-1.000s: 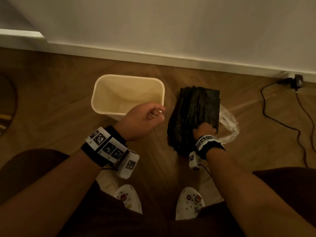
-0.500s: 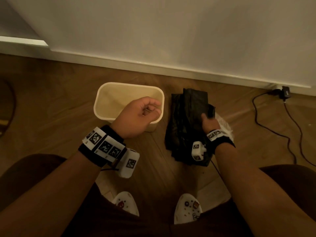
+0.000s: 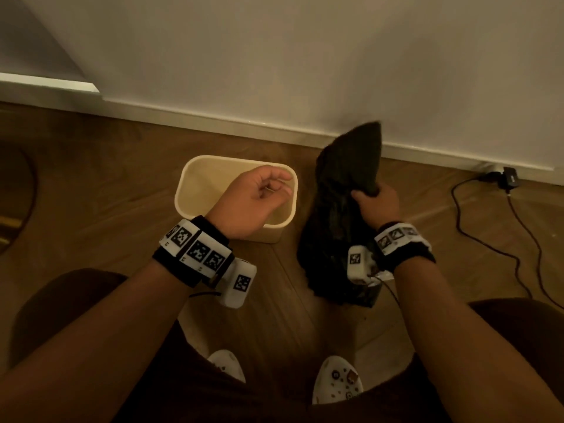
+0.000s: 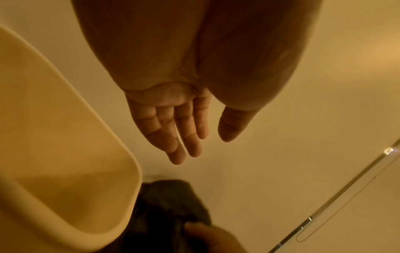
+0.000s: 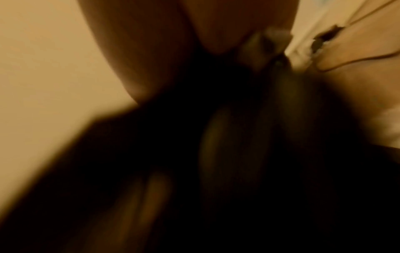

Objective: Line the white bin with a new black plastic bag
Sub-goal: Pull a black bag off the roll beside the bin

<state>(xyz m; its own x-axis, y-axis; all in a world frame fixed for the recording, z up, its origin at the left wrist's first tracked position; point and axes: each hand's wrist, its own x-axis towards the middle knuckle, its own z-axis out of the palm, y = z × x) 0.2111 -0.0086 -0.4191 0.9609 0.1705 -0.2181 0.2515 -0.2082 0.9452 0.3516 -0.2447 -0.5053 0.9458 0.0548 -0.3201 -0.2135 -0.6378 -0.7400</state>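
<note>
The white bin [image 3: 195,175] stands unlined on the wooden floor, its rim [image 4: 90,137] filling the left of the left wrist view. My left hand [image 3: 259,193] hovers over the bin's near right part, fingers loosely curled, holding nothing; the left wrist view shows its fingers [image 4: 179,133] relaxed. Right of the bin, my right hand [image 3: 377,201] grips a black plastic bag [image 3: 351,166] and lifts its upper part off the floor, with the rest hanging down to the pile. The right wrist view is blurred, mostly dark bag [image 5: 238,154].
A wall with a white skirting board [image 3: 213,123] runs behind the bin. A black cable [image 3: 515,245] and plug [image 3: 509,177] lie on the floor at the right. My white shoes [image 3: 337,380] stand at the near edge.
My right hand has closed on the black bag and raised its top end up off the floor pile. The left hand stayed over the bin, fingers loosening slightly.
</note>
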